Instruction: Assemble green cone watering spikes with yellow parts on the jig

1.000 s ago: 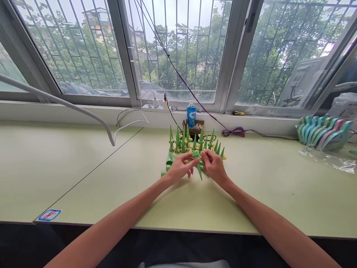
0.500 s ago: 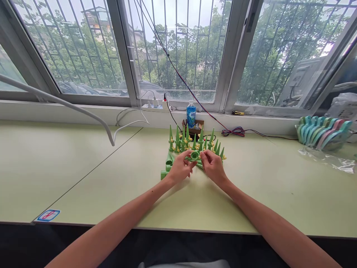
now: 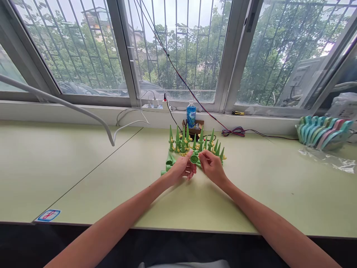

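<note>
Our left hand (image 3: 180, 170) has thumb and fingers closed round a green piece (image 3: 194, 159), round end facing us, right between our hands. Our right hand (image 3: 213, 166)'s pinched shut beside it, can't tell on what. Green cones (image 3: 177, 138) stand just beyond both.

1. Through the head feed, I observe a pale green table (image 3: 267, 186), crossed by a diagonal seam (image 3: 93, 171) at left.
2. A blue-bordered sticker (image 3: 49, 215) marks its front edge beside the seam.
3. Green cones (image 3: 177, 139) with yellow pieces (image 3: 172, 140) stand upright near the rear middle; green tapered parts (image 3: 169, 160) lie in front.
4. A brown box (image 3: 200, 124) sits behind the cones.
5. I locate clear plastic film (image 3: 333, 160) at right, before a row of coloured pieces (image 3: 323, 132).
</note>
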